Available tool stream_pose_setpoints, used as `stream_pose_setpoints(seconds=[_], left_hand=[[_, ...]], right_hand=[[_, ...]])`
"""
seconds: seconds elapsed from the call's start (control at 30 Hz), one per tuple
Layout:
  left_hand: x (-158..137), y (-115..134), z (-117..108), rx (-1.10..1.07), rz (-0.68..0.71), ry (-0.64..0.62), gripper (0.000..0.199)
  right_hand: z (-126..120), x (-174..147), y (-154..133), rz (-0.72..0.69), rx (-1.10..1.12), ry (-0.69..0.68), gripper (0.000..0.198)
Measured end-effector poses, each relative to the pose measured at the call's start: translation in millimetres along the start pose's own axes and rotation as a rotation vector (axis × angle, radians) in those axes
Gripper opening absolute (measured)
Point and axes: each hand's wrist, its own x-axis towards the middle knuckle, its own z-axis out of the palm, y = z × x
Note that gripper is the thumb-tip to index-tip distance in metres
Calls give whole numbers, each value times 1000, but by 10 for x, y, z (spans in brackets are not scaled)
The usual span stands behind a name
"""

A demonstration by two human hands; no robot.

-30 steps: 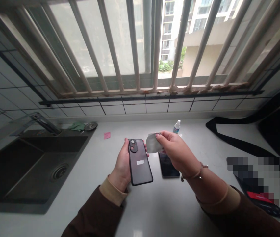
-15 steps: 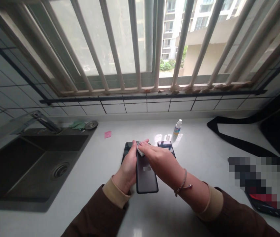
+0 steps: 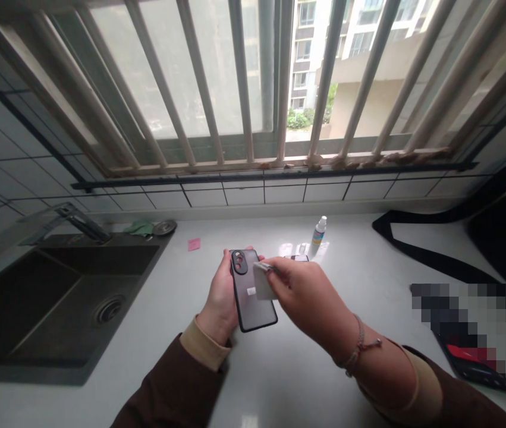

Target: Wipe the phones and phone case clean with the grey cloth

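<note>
A phone case (image 3: 246, 312) with a black rim and a cloudy, see-through back lies tilted in my left hand (image 3: 219, 294). My left fingers wrap round it from beneath, and skin shows through its camera cutout. Pinched in my right hand (image 3: 306, 285) is a folded grey cloth (image 3: 265, 284), held over the right side of the case. Whether the cloth touches the case I cannot tell. Behind my right hand, a phone (image 3: 296, 258) on the counter shows only its top edge.
A small white bottle (image 3: 319, 230) stands at the back of the counter (image 3: 154, 333), near a pink paper note (image 3: 194, 244). To the left is a dark sink (image 3: 69, 327) with a tap (image 3: 84, 223). A black strap (image 3: 431, 255) and a blurred-out item (image 3: 462, 339) lie right.
My right hand has lifted the cloth off the upper part of the case and moved right and down. The case has shifted left and tilted, uncovering its camera cutout.
</note>
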Motion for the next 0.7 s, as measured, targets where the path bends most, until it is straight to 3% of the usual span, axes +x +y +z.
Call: stream_pose_setpoints(seconds=[0.07, 0.13, 0.27, 0.47, 0.7], left_hand=[[-4, -39, -18, 15, -43, -83, 53], [-24, -92, -17, 41, -108, -149, 53], [-92, -153, 53, 29, -172, -137, 51], [-12, -46, 23, -43, 34, 97, 56], [97, 59, -159, -153, 293, 215, 48]], right_hand=[[-37, 60, 87, 47, -56, 99, 27], [-1, 106, 190, 7, -139, 161, 32], [233, 106, 302, -219, -171, 33, 37], [515, -42, 207, -484, -11, -121, 39], [389, -132, 43, -648, 19, -308, 31]])
